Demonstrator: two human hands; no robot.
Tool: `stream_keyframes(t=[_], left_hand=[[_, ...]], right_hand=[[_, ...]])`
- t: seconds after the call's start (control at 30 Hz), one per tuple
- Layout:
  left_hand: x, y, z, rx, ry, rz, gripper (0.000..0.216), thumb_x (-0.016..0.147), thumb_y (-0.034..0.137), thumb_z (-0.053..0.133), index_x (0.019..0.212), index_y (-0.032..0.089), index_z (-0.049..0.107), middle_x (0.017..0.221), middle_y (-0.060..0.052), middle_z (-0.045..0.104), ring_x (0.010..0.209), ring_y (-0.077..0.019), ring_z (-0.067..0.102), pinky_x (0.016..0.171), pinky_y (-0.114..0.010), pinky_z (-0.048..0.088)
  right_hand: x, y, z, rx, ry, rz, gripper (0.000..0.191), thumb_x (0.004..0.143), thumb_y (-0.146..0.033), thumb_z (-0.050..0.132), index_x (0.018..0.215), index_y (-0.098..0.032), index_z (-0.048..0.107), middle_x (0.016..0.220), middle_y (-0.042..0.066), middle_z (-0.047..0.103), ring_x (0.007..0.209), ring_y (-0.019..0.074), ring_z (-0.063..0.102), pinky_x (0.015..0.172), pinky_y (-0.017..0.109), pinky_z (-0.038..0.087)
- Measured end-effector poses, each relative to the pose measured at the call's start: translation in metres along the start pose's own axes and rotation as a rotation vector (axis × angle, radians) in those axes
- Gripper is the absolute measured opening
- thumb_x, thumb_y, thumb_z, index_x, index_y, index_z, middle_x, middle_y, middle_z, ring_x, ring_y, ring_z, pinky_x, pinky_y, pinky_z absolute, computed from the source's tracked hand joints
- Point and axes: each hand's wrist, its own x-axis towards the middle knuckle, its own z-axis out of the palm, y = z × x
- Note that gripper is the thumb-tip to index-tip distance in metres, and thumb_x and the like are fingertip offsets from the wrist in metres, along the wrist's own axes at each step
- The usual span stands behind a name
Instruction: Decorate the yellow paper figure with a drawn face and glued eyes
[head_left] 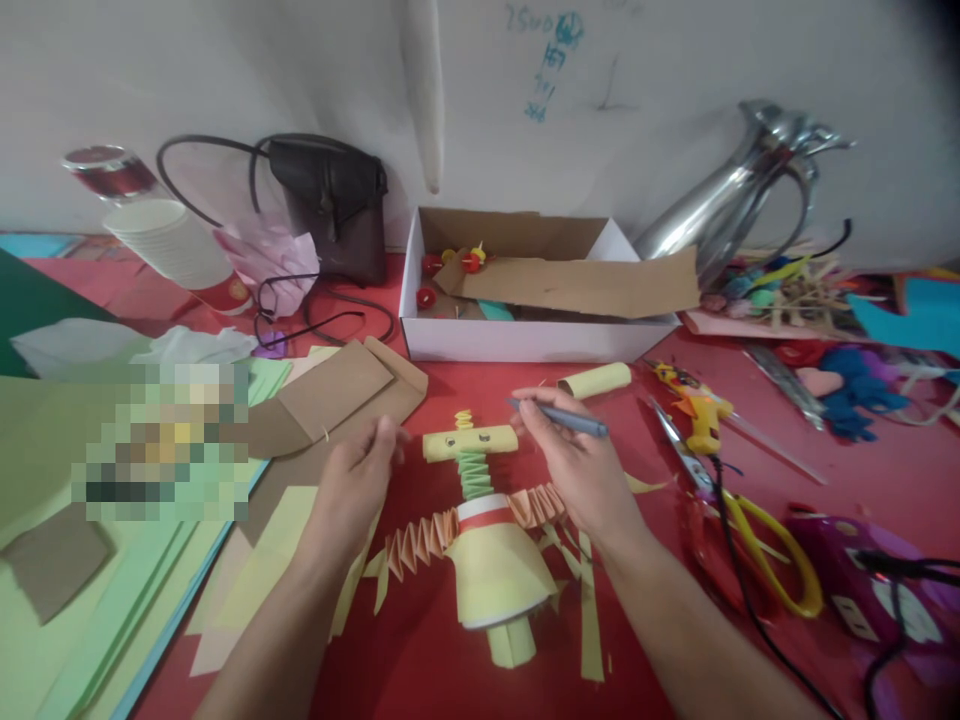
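Note:
A paper figure lies on the red table (885, 470): a yellow cup body (491, 575), a green folded neck (474, 472), a yellow roll head with eyes (469, 442) and orange pleated arms (420, 545). My right hand (581, 465) is closed round a grey pen (570, 420), its tip just right of the head. My left hand (360, 475) rests curled at the head's left end, fingertips pinched beside it.
A white cardboard box (525, 340) stands behind the figure, a yellow paper roll (596, 380) before it. A yellow glue gun (701, 415) and yellow-handled scissors (750, 530) lie at right. Green and yellow paper sheets (90, 600), stacked paper cups (176, 245), a dark bag (334, 205) and a metal jug (739, 195) surround.

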Motion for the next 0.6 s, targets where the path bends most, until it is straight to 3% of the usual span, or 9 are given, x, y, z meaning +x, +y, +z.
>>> stream_keyframes(t=[0.23, 0.43, 0.6], left_hand=[[0.004, -0.001, -0.001, -0.101, 0.022, 0.058, 0.019, 0.087, 0.034, 0.052, 0.092, 0.019, 0.063, 0.067, 0.002, 0.054, 0.058, -0.0104, 0.042, 0.056, -0.022, 0.033], [0.001, -0.004, 0.001, 0.240, -0.066, 0.198, 0.036, 0.081, 0.045, 0.064, 0.107, 0.022, 0.073, 0.097, -0.004, 0.067, 0.083, -0.0185, 0.059, 0.073, -0.027, 0.044], [-0.002, -0.004, 0.009, 0.454, -0.128, 0.328, 0.047, 0.076, 0.043, 0.071, 0.120, 0.026, 0.070, 0.117, -0.007, 0.064, 0.106, -0.0254, 0.061, 0.093, -0.035, 0.045]], right_hand=[[0.001, 0.002, -0.001, 0.116, -0.005, 0.035, 0.022, 0.089, -0.043, 0.065, 0.094, -0.022, 0.067, 0.077, 0.000, 0.067, 0.076, 0.0151, 0.064, 0.071, 0.029, 0.053], [0.000, 0.001, 0.007, 0.154, -0.093, 0.022, 0.018, 0.090, -0.040, 0.062, 0.092, -0.022, 0.066, 0.077, 0.000, 0.066, 0.075, 0.0148, 0.064, 0.072, 0.029, 0.053], [0.002, -0.004, 0.016, 0.061, -0.207, 0.012, 0.014, 0.088, -0.035, 0.063, 0.085, -0.022, 0.063, 0.075, 0.000, 0.065, 0.073, 0.0156, 0.063, 0.069, 0.029, 0.051]])
